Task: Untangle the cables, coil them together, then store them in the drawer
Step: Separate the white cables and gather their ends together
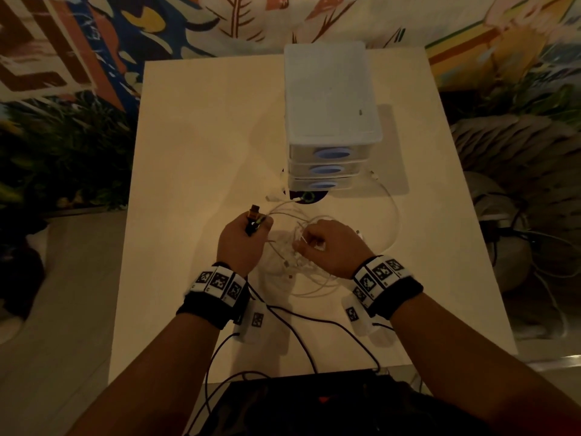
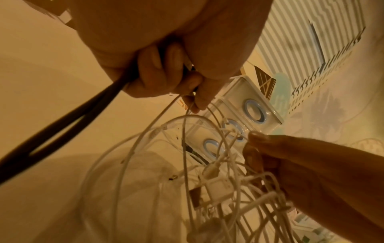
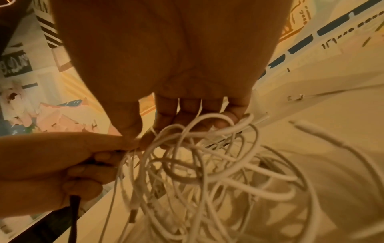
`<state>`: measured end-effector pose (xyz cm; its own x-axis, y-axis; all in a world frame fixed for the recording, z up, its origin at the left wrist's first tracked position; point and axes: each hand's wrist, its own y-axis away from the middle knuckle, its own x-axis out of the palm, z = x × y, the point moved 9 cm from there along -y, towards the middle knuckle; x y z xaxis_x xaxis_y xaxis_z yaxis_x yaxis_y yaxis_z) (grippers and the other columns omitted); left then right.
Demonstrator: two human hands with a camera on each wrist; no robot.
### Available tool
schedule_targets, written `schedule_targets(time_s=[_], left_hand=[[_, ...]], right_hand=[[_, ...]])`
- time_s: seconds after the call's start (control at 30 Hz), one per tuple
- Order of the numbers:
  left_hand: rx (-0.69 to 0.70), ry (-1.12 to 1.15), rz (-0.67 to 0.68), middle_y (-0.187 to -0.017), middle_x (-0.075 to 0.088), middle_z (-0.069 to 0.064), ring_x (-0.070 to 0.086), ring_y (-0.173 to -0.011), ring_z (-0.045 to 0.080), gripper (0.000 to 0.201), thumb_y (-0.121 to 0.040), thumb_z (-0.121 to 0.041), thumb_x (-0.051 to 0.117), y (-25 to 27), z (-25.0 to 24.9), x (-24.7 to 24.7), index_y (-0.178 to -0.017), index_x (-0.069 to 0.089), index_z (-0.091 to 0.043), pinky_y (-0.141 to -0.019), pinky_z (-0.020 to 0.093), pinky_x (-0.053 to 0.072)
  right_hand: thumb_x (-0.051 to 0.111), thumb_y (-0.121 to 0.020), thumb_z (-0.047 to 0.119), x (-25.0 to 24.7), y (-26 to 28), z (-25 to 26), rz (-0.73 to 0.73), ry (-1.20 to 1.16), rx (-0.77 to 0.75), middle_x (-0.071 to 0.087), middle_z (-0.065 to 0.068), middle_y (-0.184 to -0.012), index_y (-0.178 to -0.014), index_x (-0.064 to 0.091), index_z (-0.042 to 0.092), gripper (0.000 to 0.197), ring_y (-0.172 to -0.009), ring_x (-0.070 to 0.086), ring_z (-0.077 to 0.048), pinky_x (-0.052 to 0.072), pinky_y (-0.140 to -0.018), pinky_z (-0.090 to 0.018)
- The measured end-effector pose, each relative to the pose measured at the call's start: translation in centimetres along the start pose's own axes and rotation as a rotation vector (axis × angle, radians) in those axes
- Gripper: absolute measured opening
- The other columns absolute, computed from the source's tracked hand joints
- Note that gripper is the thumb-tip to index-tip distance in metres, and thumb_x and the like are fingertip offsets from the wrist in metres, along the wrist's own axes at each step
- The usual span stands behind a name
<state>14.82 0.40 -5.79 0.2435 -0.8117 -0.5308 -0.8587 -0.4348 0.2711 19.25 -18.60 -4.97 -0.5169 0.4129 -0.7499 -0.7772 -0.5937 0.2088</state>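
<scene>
Cables (image 1: 301, 247) – white tangle, held above table (image 1: 195, 146) in front of drawer unit (image 1: 330, 99). Left hand (image 1: 240, 243) – fingers curled round dark cable (image 2: 62, 131) and white strands. Right hand (image 1: 327, 247) – fingers curled into the tangle, pinching loops

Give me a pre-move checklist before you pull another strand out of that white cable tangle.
1. Left hand grips the black cable: ok.
2. Right hand holds the white cables: ok.
3. White cables untangled: not ok, loops cross everywhere.
4. Connector ends free of loops: cannot tell.
5. Drawer unit open for storing: not ok, all three drawers shut.
6. Tangle over the table: ok.
</scene>
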Motion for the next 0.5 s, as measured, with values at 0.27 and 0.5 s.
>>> schedule_targets(time_s=[0.27, 0.5], left_hand=[[0.022, -0.055, 0.038, -0.066, 0.060, -0.010, 0.053, -0.061, 0.004, 0.014, -0.096, -0.038, 0.064, -0.4, -1.0, 1.0, -0.091, 0.069, -0.026, -0.057, 0.021, 0.036], [0.014, -0.042, 0.048, -0.070, 0.061, -0.013, 0.054, -0.066, 0.000, 0.014, -0.097, -0.037, 0.065, -0.5, -0.7, 1.1, -0.093, 0.069, -0.025, -0.059, 0.018, 0.036]], right_hand=[[0.037, -0.099, 0.060, -1.2, 1.6, -2.2, -0.092, 0.138, 0.153, 0.044, 0.007, -0.060, -0.063, 0.040, 0.025, 0.050, -0.064, 0.054, -0.022, 0.050, -0.074, -0.043], [0.047, -0.101, 0.044, -3.2, 2.1, -1.8, -0.182, 0.007, 0.094, 0.062, 0.010, -0.071, -0.108, 0.063, 0.027, 0.024, -0.073, 0.063, -0.021, 0.051, -0.077, -0.040]])
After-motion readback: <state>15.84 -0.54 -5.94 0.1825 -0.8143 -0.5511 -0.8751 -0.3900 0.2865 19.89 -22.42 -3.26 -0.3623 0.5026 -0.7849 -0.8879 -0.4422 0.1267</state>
